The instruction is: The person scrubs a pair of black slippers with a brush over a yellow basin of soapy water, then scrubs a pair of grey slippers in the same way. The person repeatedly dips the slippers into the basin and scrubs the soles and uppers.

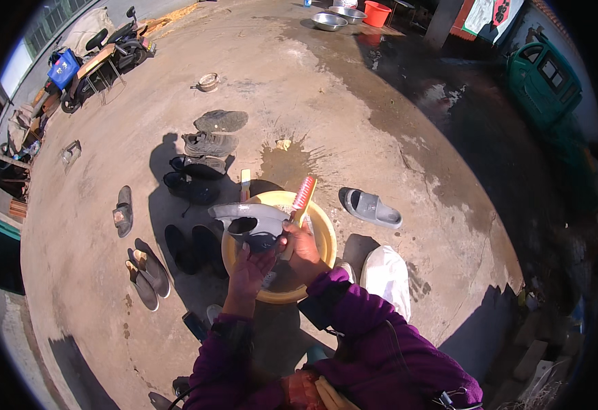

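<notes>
I count two matching grey slippers: the held slipper (263,213) tilted over one yellow basin (328,238), the grounded slipper (377,210) right of it. The right hand (304,253) wraps one red-bristled brush (304,194); the left hand (250,268) touches the held slipper, but how far its fingers close I cannot tell. One white bundle (386,280) stands near the basin's right edge. Beyond the grounded slipper, concrete (422,184) gives me room up to the shadow's curved edge.

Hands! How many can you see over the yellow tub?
2: the left hand holds the gray slipper, and the right hand holds the red-bristled brush. Some fingers are hidden.
</notes>
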Demonstrator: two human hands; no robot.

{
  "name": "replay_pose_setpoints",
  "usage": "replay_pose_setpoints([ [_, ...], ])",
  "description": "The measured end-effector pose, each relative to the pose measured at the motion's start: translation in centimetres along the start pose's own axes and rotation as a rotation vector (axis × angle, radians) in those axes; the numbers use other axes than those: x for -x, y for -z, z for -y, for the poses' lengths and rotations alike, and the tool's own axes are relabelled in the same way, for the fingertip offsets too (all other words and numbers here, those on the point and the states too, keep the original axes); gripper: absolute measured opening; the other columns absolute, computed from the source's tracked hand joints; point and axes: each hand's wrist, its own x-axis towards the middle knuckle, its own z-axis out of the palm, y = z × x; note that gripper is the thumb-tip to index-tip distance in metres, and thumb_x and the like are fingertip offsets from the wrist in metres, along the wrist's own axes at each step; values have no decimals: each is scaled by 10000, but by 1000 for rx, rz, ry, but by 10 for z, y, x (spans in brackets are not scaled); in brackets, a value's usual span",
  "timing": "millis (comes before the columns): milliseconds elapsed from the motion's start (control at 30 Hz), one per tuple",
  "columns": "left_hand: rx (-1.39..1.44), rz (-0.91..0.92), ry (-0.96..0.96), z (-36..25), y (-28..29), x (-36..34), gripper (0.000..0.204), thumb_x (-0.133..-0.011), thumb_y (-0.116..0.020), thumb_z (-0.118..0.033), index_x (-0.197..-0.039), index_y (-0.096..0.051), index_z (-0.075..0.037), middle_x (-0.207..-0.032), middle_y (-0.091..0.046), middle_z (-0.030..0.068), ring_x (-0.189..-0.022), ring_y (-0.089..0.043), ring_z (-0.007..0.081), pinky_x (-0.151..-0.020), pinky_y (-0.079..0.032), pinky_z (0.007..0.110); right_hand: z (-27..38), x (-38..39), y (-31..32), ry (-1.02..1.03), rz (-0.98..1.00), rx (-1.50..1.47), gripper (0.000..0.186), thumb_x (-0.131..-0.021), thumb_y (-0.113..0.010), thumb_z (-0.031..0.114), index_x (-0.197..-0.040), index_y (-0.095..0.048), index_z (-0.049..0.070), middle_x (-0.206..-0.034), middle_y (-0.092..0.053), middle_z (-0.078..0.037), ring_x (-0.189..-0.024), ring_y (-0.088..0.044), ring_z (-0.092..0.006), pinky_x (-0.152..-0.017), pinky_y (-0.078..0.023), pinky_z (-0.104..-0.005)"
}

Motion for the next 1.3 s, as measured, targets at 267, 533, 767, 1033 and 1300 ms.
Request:
replay_pose_setpoints([
  [267,-1520,-203,-904,-37,-2,24,775,-741,-788,-246,-1399,-423,-57,-1371,-485,164,-1267,-463,279,-1037,-386,370,26,-12,19,411,44,716,495,-801,-570,-80,-1274,-491,43,-824,-589,-26,-635,-523,-69,-547,-422,-209],
  [533,-1839,-179,-563,-26,-5,34,707,-679,-784,-325,-1302,-533,-102,-1006,-674,186,-941,-663,338,-833,-513,407,-28,3,10,180,392,748,538,-799,-530,-76,-1316,-470,55,-1025,-622,-58,-912,-601,-126,-812,-491,-257],
  [767,-1907,-410,-512,-29,19,32,550,-739,-713,-300,-1235,-582,-105,-959,-681,169,-896,-660,346,-787,-520,426,15,-9,23,640,257,1431,614,-875,-629,236,-1442,-396,194,-1045,-660,-181,-824,-666,-328,-725,-525,-407],
  [1033,-1894,-505,-472,-34,23,31,462,-751,-700,-310,-1166,-615,-126,-895,-687,164,-871,-661,350,-766,-520,450,-24,30,21,593,404,1934,558,-859,-571,172,-1398,-469,271,-775,-612,-171,-679,-643,-343,-672,-523,-417],
  [1300,-1903,-434,-536,-28,26,32,427,-754,-689,-303,-1136,-639,-118,-899,-687,156,-861,-664,341,-766,-525,436,-25,31,18,399,392,1929,678,-799,-589,152,-1433,-408,308,-826,-638,-170,-796,-654,-328,-699,-519,-428],
])
